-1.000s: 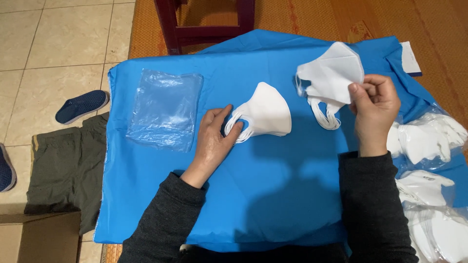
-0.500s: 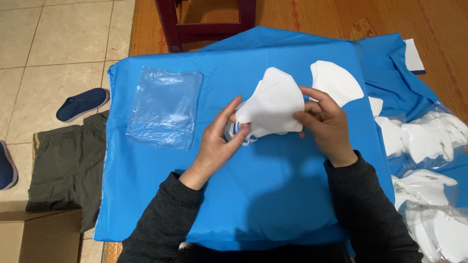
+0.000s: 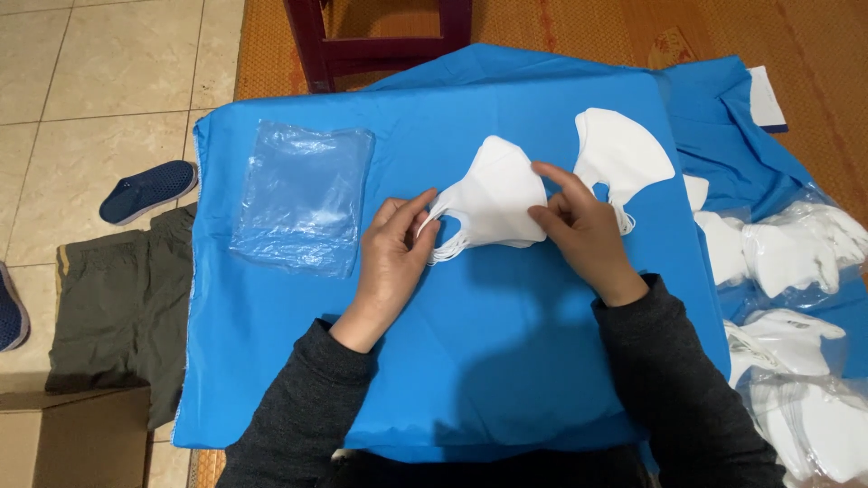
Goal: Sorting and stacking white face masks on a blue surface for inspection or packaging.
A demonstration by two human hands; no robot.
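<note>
A small stack of white folded face masks (image 3: 493, 199) lies on the blue cloth (image 3: 506, 361) in the middle of the head view. My left hand (image 3: 393, 248) pinches the ear loops at the stack's left edge. The fingers of my right hand (image 3: 579, 230) press on its right edge. Another white mask (image 3: 619, 154) lies flat just to the right, beyond my right hand. To the left of my left hand rests a pile of clear plastic bags (image 3: 303, 194).
More white masks in clear wrap (image 3: 796, 343) are heaped at the right edge. A dark red stool (image 3: 380, 41) stands at the cloth's far side. On the left floor are a blue shoe (image 3: 145, 192), olive shorts (image 3: 117, 307) and a cardboard box (image 3: 72, 438).
My right hand brought a mask from the right and laid it on the one under my left hand. A second mask now lies flat to the right. Both hands hold the stack.
</note>
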